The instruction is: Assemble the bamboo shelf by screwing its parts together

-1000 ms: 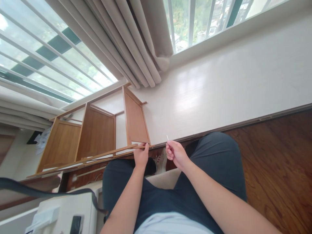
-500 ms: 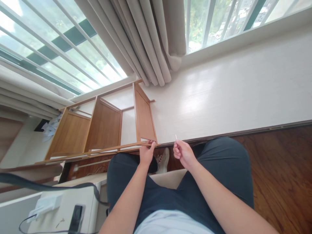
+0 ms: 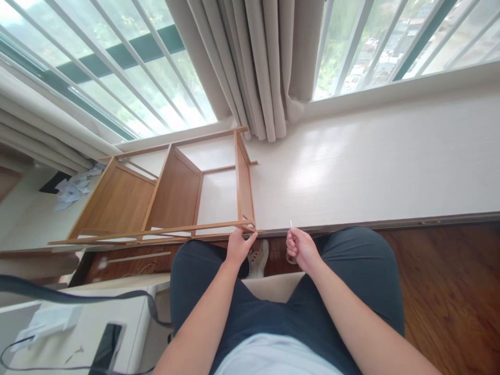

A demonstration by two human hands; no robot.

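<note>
A wooden shelf frame (image 3: 174,187) with several brown panels lies on its side on the white window ledge. My left hand (image 3: 237,249) is closed at its near right corner, fingers around the end of a narrow wooden rail (image 3: 195,228) and thumb pointing right. That rail runs along the near side of the frame. To the right, apart from the wood, my right hand (image 3: 302,249) is closed in a pinch. A thin silvery rod (image 3: 291,224) sticks up from its fingertips; its lower part is hidden, so I cannot tell its kind.
Grey curtains (image 3: 269,73) hang behind the frame by barred windows. Crumpled white paper (image 3: 74,190) lies at the far left. Lower left, a white cabinet top (image 3: 128,333) bears a dark phone (image 3: 105,346), a white power strip (image 3: 47,325) and a cable.
The view has shifted, so the frame and both hands appear farther right. My left hand stays on the rail's end, and my right hand still pinches the thin rod.
</note>
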